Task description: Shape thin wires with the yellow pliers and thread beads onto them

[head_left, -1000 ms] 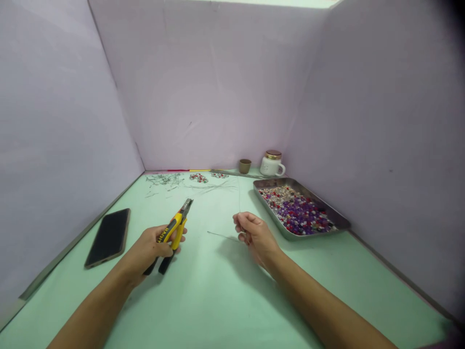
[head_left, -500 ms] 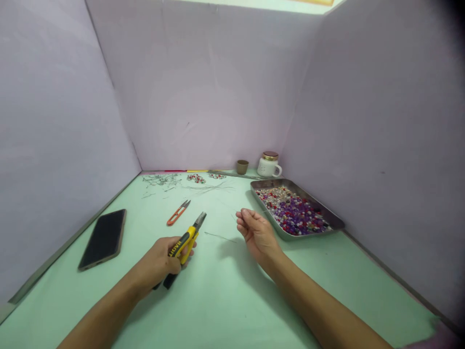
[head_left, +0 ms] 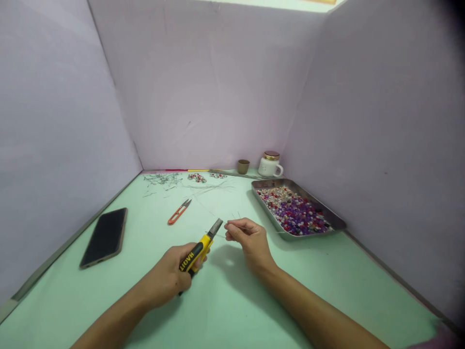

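Between the two hands, thin wire [head_left: 224, 222] is pinched at the fingertips of the right hand [head_left: 252, 242], with fine ends jutting past them. Close beside it, the tip of the yellow-and-black pliers [head_left: 202, 246] is held, their handles gripped by the curled left hand [head_left: 170, 276]; whether the wire is touched by the jaws cannot be told. Wire-working appears to be in hand, and careful alignment of tip and wire seems called for next. Farther out, orange snips [head_left: 179, 212], a bead tray [head_left: 321, 203] and a phone [head_left: 104, 237] are seen
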`<action>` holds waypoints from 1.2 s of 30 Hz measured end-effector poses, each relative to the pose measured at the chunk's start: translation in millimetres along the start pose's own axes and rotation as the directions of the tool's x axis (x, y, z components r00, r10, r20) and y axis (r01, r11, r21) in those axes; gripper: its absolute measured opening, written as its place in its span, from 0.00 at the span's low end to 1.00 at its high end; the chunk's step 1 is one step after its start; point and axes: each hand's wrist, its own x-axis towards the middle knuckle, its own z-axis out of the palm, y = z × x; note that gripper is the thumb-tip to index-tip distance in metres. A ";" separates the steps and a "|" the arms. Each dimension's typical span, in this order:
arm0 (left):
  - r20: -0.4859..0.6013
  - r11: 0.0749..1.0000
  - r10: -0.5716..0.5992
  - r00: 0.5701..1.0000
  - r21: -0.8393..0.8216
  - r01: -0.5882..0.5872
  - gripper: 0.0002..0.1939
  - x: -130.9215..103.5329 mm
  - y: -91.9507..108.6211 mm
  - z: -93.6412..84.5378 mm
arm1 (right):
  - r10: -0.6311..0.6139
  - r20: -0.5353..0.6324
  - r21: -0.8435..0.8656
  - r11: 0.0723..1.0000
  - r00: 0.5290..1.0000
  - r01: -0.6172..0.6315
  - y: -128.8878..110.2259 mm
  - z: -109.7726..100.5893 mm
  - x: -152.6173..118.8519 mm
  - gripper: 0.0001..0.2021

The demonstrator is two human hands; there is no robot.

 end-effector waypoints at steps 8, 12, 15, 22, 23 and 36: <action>-0.109 0.980 0.038 0.993 0.196 -0.016 0.12 -0.8 0.5 -6.9 | -0.006 0.076 -0.029 1.000 0.997 0.008 0.8 0.6 0.8 0.07; -0.066 0.935 0.050 0.997 0.353 -0.023 0.12 -3.3 0.5 -20.4 | 0.256 0.165 0.099 0.957 0.953 -0.274 -0.9 -4.8 7.6 0.14; -0.076 0.889 0.063 0.995 0.458 -0.021 0.12 -4.0 -3.4 -23.6 | 0.424 0.352 0.035 0.885 0.834 -0.464 -1.4 -6.6 7.8 0.20; -0.116 0.894 0.056 0.992 0.449 0.003 0.13 1.8 -12.1 -17.7 | 0.443 0.416 -0.179 0.896 0.794 -0.406 7.4 -1.3 -0.9 0.16; -0.125 0.896 0.050 0.991 0.444 0.010 0.13 2.7 -12.6 -17.0 | 0.450 0.423 -0.180 0.892 0.786 -0.414 8.8 -1.2 -0.7 0.16; -0.082 0.922 0.009 0.997 0.386 0.024 0.11 6.4 -11.6 -11.8 | 0.400 0.246 -0.148 0.916 0.883 -0.374 8.8 -4.8 7.8 0.12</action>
